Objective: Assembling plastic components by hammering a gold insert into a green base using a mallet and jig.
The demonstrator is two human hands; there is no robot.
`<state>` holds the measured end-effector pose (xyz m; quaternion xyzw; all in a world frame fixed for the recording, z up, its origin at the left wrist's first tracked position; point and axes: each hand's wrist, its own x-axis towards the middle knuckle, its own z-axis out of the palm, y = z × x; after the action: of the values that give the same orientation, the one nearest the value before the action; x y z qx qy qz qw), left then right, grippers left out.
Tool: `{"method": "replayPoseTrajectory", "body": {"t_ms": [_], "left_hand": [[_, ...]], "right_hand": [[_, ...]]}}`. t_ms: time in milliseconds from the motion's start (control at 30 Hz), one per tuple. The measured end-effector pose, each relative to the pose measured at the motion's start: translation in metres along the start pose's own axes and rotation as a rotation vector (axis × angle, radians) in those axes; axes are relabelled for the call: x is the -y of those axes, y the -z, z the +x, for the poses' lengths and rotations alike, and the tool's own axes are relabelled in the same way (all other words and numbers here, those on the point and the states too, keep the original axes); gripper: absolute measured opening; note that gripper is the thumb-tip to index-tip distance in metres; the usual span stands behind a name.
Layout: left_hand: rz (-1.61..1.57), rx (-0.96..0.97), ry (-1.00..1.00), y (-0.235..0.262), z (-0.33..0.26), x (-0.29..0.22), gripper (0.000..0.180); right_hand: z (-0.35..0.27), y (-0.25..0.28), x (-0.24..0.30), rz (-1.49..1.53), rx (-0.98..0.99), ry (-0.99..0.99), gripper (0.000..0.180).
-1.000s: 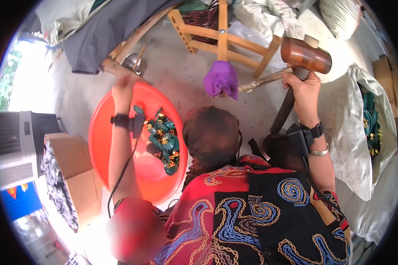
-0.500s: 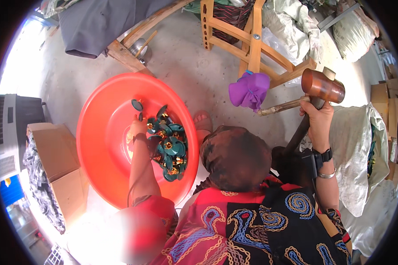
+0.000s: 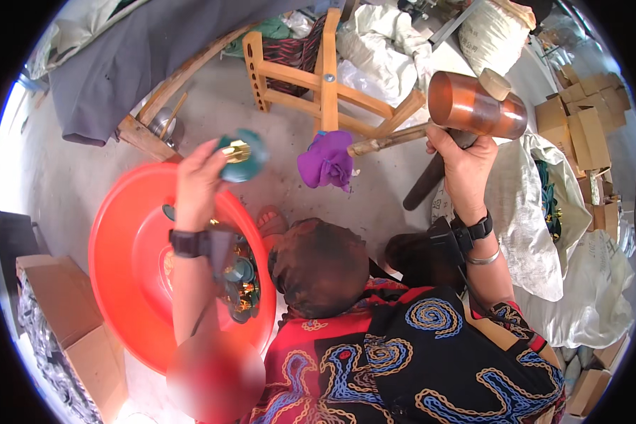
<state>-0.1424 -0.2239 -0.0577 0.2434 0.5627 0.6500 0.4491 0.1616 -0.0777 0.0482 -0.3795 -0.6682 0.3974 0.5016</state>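
My left hand [image 3: 199, 177] is raised over the far rim of a red plastic basin [image 3: 124, 275], gripping a dark green disc [image 3: 246, 159] with a gold metal fitting. Several similar green-and-gold pieces [image 3: 242, 272] lie heaped on the basin's right side, partly behind my forearm. Over on the right, my right hand [image 3: 466, 166] is closed around a mallet [image 3: 466, 106] with an amber-brown cylindrical head and a dark handle. A light wooden stick [image 3: 385, 143] is pinched in the same hand and points left, its tip beside a purple cloth bundle [image 3: 325, 162].
The cloth bundle is fixed to a wooden stand [image 3: 328, 85]. White woven sacks [image 3: 519, 205] stand on the right, one with green-and-gold pieces inside. Cardboard boxes [image 3: 590, 134] are stacked beyond. At left is an open carton [image 3: 63, 304]; a metal bowl [image 3: 166, 126] sits at the back.
My left hand has risen out of the basin with a green disc. My right hand still holds mallet and stick; the mallet looks nearer and larger. The view has shifted right.
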Motion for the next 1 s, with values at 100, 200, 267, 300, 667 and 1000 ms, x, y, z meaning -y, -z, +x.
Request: {"method": "replayPoseTrajectory", "body": {"t_ms": [100, 200, 267, 300, 667, 1000], "left_hand": [[0.005, 0.243, 0.128, -0.070, 0.013, -0.016, 0.025], [0.178, 0.415, 0.090, -0.108, 0.037, 0.009, 0.020], [0.292, 0.372, -0.020, -0.116, 0.049, 0.036, 0.017], [0.402, 0.309, -0.120, -0.116, 0.054, 0.048, 0.015], [0.501, 0.148, -0.501, -0.131, 0.041, 0.033, 0.019], [0.571, 0.371, -0.636, -0.143, 0.034, 0.040, 0.023]], "right_hand": [[0.003, -0.007, 0.034, -0.033, 0.033, 0.112, 0.015], [0.005, -0.010, 0.049, -0.076, 0.052, 0.266, 0.015], [0.008, -0.014, 0.054, -0.055, 0.107, 0.338, 0.015], [0.009, -0.017, 0.053, -0.059, 0.099, 0.342, 0.015], [0.026, -0.031, 0.007, -0.371, 0.241, 0.690, 0.020], [0.046, -0.002, 0.053, -0.599, 0.369, 0.577, 0.028]]}}
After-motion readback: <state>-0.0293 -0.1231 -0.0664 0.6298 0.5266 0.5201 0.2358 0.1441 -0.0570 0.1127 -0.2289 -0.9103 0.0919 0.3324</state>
